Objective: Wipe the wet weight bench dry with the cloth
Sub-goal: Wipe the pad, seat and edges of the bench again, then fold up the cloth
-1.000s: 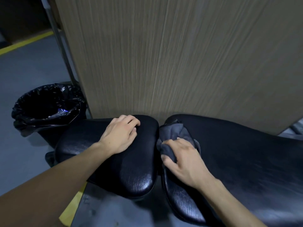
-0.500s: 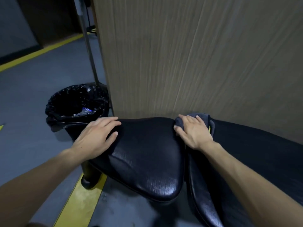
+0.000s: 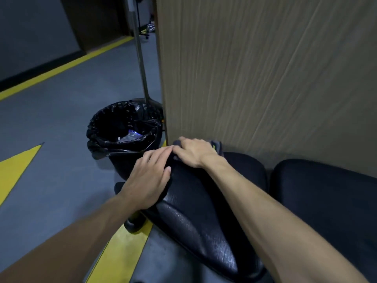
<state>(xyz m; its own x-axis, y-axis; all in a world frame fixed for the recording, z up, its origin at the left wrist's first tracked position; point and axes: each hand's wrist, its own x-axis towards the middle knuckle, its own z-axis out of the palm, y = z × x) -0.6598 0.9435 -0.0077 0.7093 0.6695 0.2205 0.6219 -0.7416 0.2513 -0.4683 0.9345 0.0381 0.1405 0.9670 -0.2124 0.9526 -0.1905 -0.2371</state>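
Head view: right hand [image 3: 194, 153], pressing the dark grey cloth [image 3: 216, 146], has swept to the black padded surface's [image 3: 204, 217] far-left corner, beside the flat-spread left hand [image 3: 149, 180], so wiping progresses.

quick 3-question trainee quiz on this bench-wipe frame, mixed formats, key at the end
1. Multiple choice: the cloth is under which hand? A) left hand B) right hand C) neither
2. True or false: the bin beside the seat pad has a black liner.
3. Fill in: the floor stripes are ____.

Key: 1 B. 2 true. 3 yellow.
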